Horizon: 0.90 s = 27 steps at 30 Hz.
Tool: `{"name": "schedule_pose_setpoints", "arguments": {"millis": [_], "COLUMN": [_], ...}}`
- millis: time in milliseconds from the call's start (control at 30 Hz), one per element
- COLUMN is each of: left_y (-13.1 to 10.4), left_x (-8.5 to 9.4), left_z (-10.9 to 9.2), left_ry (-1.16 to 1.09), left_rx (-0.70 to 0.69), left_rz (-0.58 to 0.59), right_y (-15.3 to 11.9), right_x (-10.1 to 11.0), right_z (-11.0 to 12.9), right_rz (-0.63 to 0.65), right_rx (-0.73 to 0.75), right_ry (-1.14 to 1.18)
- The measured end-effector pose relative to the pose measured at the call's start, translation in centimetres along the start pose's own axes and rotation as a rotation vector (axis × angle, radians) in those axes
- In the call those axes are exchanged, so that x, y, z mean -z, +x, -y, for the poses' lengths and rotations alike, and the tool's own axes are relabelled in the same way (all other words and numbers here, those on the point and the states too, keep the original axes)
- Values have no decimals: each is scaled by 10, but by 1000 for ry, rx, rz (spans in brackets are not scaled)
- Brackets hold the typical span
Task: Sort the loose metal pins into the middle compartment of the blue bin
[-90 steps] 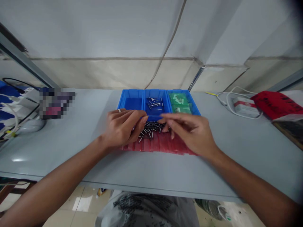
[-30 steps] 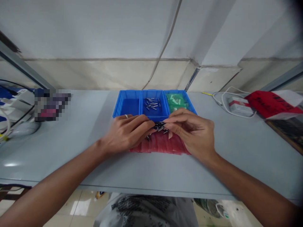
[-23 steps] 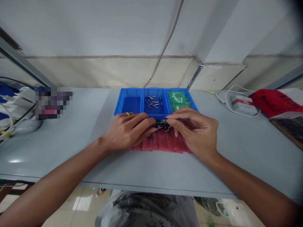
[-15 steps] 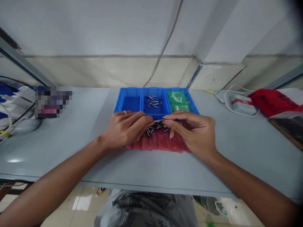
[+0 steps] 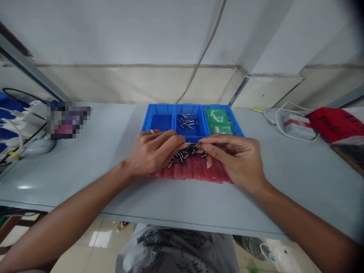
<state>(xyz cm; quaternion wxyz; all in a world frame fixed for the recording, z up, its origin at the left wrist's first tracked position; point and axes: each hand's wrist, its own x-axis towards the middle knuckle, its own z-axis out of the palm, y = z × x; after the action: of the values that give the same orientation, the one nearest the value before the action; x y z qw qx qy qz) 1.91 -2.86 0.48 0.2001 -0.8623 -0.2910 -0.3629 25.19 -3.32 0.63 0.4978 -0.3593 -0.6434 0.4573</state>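
My left hand (image 5: 153,151) and my right hand (image 5: 236,159) meet fingertip to fingertip over a heap of small dark metal pins (image 5: 184,154). Both pinch one thin pin (image 5: 192,144) between them, just in front of the blue tray. The heap lies on a red plastic sheet (image 5: 199,172) on the grey table. The blue tray (image 5: 174,113) has three compartments: the left one bare, the middle one holding several pins (image 5: 188,121), the right one holding green packets (image 5: 219,120). A ring is on my left hand.
The grey table's front edge (image 5: 182,218) runs below my forearms. A white charger box with cable (image 5: 295,125) and a red bag (image 5: 338,123) lie at the right. White cables and plugs (image 5: 19,129) sit at the far left. A wall stands behind the tray.
Three seconds ago my hands were apart over the heap. They have since closed together at the fingertips and lifted a pin slightly toward the tray's front wall.
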Motion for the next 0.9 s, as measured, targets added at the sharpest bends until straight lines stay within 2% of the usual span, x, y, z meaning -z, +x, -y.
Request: {"name": "schedule_pose_setpoints", "arguments": {"millis": [100, 267, 333, 433, 533, 600, 700, 767, 900], "left_y": [0, -1, -2, -4, -6, -6, -5, -5, -5], "left_x": [1, 1, 1, 1, 2, 2, 3, 3, 2], "left_z": [-1, -1, 0, 3, 5, 5, 5, 4, 3], "left_ry": [-17, -23, -29, -39, -26, -7, 15, 19, 13], "left_rx": [-1, -29, 8, 105, 160, 157, 137, 135, 140], "left_rz": [3, 18, -7, -56, -76, -81, -75, -67, -62], "right_y": [-1, 0, 3, 9, 15, 16, 14, 13, 11], "right_x": [1, 2, 3, 7, 13, 17, 19, 19, 17], "right_z": [-2, -3, -5, -6, -5, -7, -14, -21, -29], "right_rz": [-15, 36, 19, -76, -21, 98, 301, 416, 476], "right_rx": [-3, -53, -95, -153, -167, -87, 198, 356, 451], "right_ry": [15, 19, 43, 162, 181, -34, -581, -862, -1050]}}
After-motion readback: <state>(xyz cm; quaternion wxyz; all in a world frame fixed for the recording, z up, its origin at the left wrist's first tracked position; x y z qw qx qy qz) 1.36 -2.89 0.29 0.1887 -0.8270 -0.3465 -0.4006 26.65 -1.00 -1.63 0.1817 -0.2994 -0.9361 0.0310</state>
